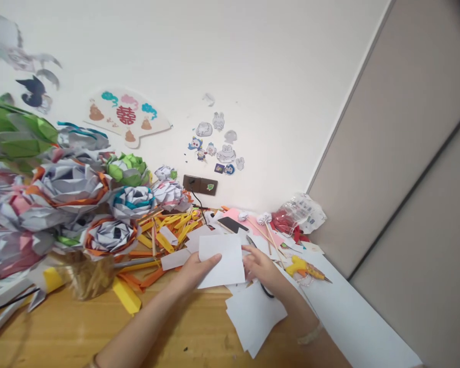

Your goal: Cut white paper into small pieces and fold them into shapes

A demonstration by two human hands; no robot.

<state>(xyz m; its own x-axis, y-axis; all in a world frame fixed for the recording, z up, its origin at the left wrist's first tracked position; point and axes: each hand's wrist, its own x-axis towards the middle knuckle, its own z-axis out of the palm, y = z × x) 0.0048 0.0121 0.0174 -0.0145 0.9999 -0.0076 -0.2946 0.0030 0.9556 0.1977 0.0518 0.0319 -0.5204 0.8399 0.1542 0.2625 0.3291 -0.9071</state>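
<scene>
Sheet [223, 261], white: grasped in my left hand [200, 268], thumb across its face, above the table [203, 327]. My right hand [259, 263]: at the sheet's right edge, fingers curled; whether they grip it, I cannot tell. Scissors [267, 292]: black-handled, partly hidden by my right hand. Paper stack [256, 314]: fanned, nearer me. Phone [233, 224]: dark, beyond the sheet. Glue gun [305, 267]: yellow, to the right. Paper flowers [71, 186]: massed, at left.
</scene>
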